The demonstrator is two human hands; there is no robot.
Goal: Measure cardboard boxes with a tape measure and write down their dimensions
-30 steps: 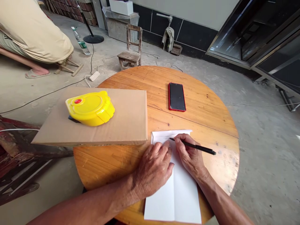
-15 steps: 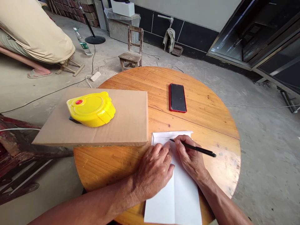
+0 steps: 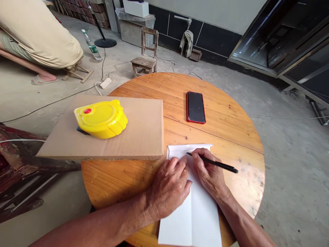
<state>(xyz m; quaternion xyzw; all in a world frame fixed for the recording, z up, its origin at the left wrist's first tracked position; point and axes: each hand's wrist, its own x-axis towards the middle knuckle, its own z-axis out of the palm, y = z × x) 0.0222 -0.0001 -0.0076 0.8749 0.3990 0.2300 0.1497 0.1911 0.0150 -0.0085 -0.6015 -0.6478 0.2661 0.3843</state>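
A white sheet of paper [image 3: 199, 216] with a centre crease lies at the near edge of the round wooden table [image 3: 226, 113]. My left hand [image 3: 169, 187] rests flat on the paper's left half, fingers stretched out. My right hand [image 3: 209, 171] pinches a black pen [image 3: 218, 164], whose tip touches the paper near its top edge, where faint writing shows.
A cardboard box [image 3: 138, 133] lies on the table's left side with a yellow tape measure [image 3: 100, 118] on it. A red-cased phone [image 3: 195, 106] lies face up farther back. On the floor are a small wooden chair [image 3: 145, 55], cables, a water bottle [image 3: 89, 44], and a seated person [image 3: 38, 37] at far left.
Both hands, the pen and the paper stay in place; only the camera view has shifted slightly.
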